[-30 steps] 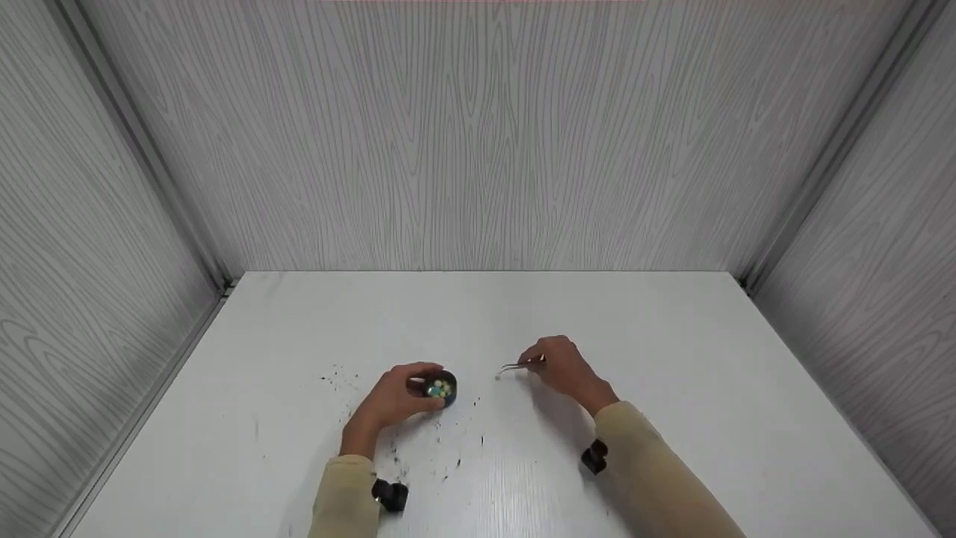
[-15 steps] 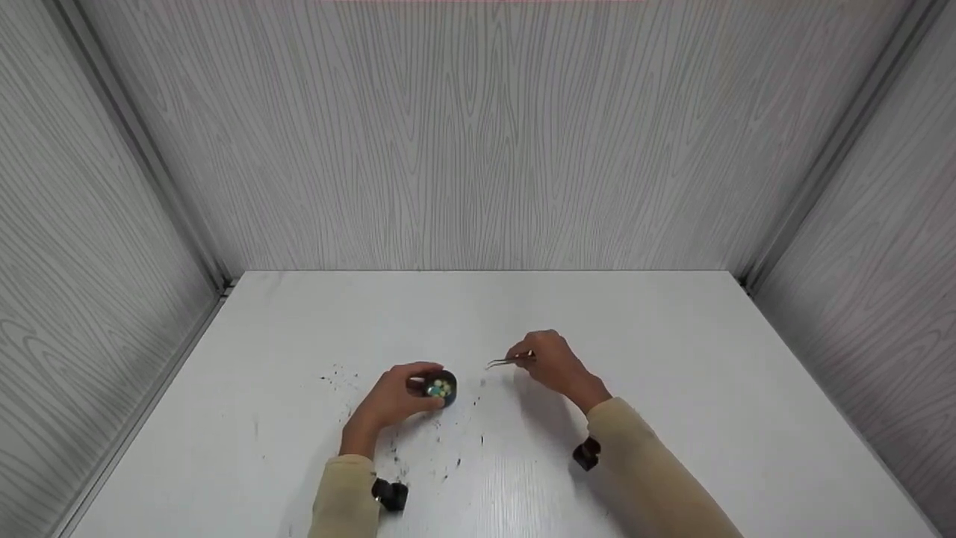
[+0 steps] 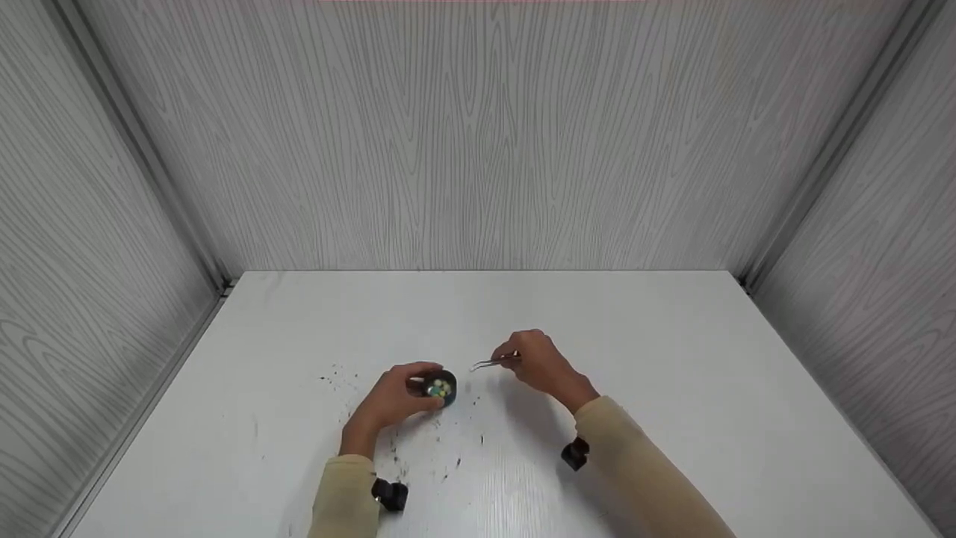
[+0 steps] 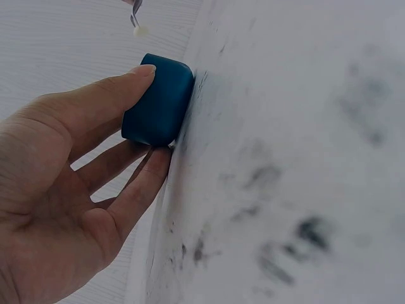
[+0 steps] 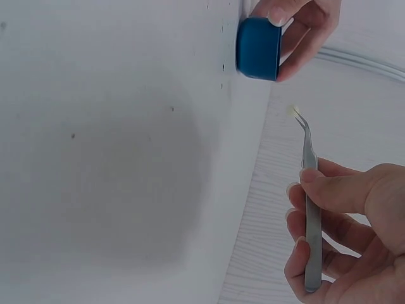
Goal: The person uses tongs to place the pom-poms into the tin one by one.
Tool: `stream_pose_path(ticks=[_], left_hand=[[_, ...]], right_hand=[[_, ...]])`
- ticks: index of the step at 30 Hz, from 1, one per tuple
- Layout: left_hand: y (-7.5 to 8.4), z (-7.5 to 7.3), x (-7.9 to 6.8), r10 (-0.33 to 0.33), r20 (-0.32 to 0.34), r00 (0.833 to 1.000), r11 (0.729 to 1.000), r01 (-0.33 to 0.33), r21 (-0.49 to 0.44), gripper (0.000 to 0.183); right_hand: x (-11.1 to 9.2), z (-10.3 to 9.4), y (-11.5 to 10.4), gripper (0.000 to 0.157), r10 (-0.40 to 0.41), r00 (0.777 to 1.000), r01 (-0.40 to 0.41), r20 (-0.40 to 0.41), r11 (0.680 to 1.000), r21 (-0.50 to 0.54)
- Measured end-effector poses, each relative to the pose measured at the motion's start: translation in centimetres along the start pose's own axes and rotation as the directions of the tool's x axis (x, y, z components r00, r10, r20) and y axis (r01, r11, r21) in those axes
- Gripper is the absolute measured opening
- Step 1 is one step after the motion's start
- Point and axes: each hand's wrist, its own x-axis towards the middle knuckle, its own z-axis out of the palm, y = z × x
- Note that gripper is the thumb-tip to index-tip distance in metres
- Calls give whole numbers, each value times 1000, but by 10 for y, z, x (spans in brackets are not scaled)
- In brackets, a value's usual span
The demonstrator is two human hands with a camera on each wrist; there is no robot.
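Observation:
My left hand (image 3: 394,396) holds a small dark blue cup (image 4: 166,101) on the white table, thumb on one side and fingers on the other. Inside the cup, several small pale, yellowish and teal beads (image 3: 441,388) show in the head view. Bent-tip metal tweezers (image 5: 312,234) are pinched in my right hand (image 3: 544,366), to the right of the cup. A tiny pale yellow bead (image 5: 295,110) sits at the tweezers' tips, raised off the table and apart from the cup.
Dark specks and smudges (image 4: 313,234) mark the white table (image 3: 635,321) around and in front of the cup. Grey wood-grain panels (image 3: 478,134) stand behind the table and at both sides. Each forearm wears a small black camera (image 3: 390,495).
My right hand has moved left with the tweezers and the bead, closer to the cup. The left hand and the cup have stayed in place.

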Motion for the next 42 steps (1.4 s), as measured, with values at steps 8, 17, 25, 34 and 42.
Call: stream_pose_path(ticks=[8, 17, 25, 34, 42], left_hand=[[2, -1, -1, -5, 2, 1000, 1000, 5, 12, 55], [0, 1, 0, 8, 0, 1000, 1000, -8, 13, 54], [0, 4, 4, 17, 0, 1000, 1000, -17, 11, 55], [3, 5, 5, 7, -1, 1000, 1000, -7, 9, 54], [3, 4, 3, 18, 7, 1000, 1000, -18, 9, 56]], right_hand=[[6, 6, -13, 20, -16, 1000, 16, 21, 1000, -2], [11, 17, -24, 20, -75, 997, 76, 24, 996, -43], [13, 23, -27, 19, -83, 996, 86, 44, 995, -55], [14, 30, -26, 20, -74, 996, 77, 43, 994, -77], [14, 35, -29, 17, -72, 996, 77, 46, 991, -108]])
